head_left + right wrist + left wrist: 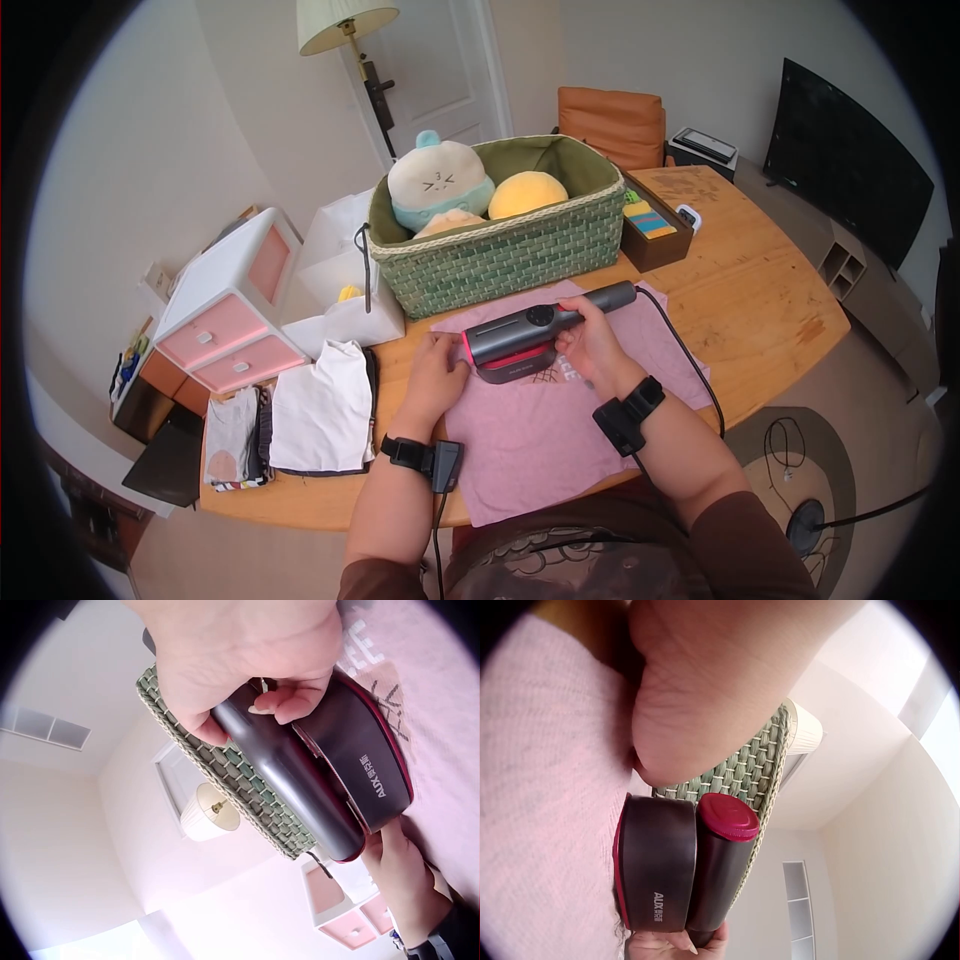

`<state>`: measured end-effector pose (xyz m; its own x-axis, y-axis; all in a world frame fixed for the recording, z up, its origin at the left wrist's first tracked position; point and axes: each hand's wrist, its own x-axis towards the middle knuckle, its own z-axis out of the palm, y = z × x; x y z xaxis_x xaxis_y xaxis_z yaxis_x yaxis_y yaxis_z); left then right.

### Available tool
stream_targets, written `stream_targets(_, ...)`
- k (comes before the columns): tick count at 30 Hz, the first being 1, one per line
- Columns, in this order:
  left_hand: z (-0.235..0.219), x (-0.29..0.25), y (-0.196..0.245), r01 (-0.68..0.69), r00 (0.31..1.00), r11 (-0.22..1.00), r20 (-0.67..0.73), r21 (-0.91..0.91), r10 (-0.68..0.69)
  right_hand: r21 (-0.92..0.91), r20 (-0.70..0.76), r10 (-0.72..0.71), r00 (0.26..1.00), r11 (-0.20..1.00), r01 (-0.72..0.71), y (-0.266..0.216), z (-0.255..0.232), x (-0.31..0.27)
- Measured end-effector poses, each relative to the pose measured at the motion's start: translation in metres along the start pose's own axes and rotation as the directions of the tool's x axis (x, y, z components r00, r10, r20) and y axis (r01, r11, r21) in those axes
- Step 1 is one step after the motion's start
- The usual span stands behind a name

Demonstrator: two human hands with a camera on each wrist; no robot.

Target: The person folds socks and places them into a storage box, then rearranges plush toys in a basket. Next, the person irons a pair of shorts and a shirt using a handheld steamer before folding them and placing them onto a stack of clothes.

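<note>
A dark grey handheld garment steamer (500, 341) with red-pink trim lies across a pink T-shirt (530, 445) on the table. My right hand (593, 345) grips its handle, with the thumb over the top and the fingers curled below. In the right wrist view the steamer's body (289, 772) and its AUX-marked base (360, 761) show side by side. My left hand (436, 372) rests on the shirt's upper left edge, close by the steamer's left end. In the left wrist view, the heel of that hand (705, 690) hides its fingers.
Behind the steamer stands a green woven basket (500, 265) with plush toys. Folded clothes (322, 410) lie at the left, near white-and-pink drawers (230, 310) and a white bin (350, 325). A brown box (655, 245) sits right of the basket. The steamer's black cord (690, 350) runs off the right edge.
</note>
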<state>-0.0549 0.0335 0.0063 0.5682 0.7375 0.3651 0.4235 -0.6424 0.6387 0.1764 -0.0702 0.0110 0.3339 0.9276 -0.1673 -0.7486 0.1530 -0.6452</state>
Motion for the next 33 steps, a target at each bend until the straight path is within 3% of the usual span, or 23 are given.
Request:
stream_targets(2,-0.001,0.0,0.0,-0.003,1.0,1.0,0.004,0.007,0.003,-0.014,-0.063,-0.012,0.998,1.0,0.011,0.0,0.0,0.001)
stream_targets(13,-0.002,-0.001,0.002,-0.013,1.0,1.0,-0.013,-0.004,0.013,0.037,-0.082,-0.065,0.994,0.997,0.069,-0.002,0.003,0.001)
stream_targets(19,-0.005,0.004,-0.005,0.025,0.992,0.999,-0.122,-0.037,-0.029,0.001,-0.045,-0.044,0.998,0.999,0.044,-0.003,0.003,-0.001)
stream_targets(21,-0.007,0.014,-0.02,0.132,0.952,0.952,-0.233,-0.276,-0.199,0.007,-0.065,-0.02,0.998,1.0,0.021,-0.001,0.001,0.002)
stream_targets(22,-0.015,0.016,-0.02,0.135,0.946,0.951,-0.249,-0.278,-0.207,-0.003,-0.052,-0.013,0.999,1.0,0.012,-0.002,0.002,0.002)
stream_targets(24,-0.031,0.02,-0.022,0.193,0.87,0.696,-0.208,-0.692,-0.447,0.0,-0.114,-0.017,0.993,1.0,0.017,-0.002,0.004,0.001)
stream_targets(26,-0.045,0.021,-0.021,0.15,0.843,0.673,-0.262,-0.725,-0.47,-0.003,-0.087,-0.014,0.996,1.0,0.013,-0.003,0.003,0.0)
stream_targets(28,-0.057,0.019,-0.018,0.152,0.802,0.566,-0.234,-0.81,-0.55,0.007,-0.103,-0.023,0.994,1.0,0.024,-0.003,0.003,-0.001)
stream_targets(30,-0.059,0.02,-0.021,0.147,0.8,0.536,-0.219,-0.831,-0.559,0.001,-0.107,-0.021,0.994,1.0,0.021,-0.003,0.003,0.001)
stream_targets(33,-0.054,0.023,-0.026,0.113,0.859,0.529,-0.185,-0.841,-0.477,-0.001,-0.094,-0.008,0.996,1.0,0.008,-0.003,0.0,0.002)
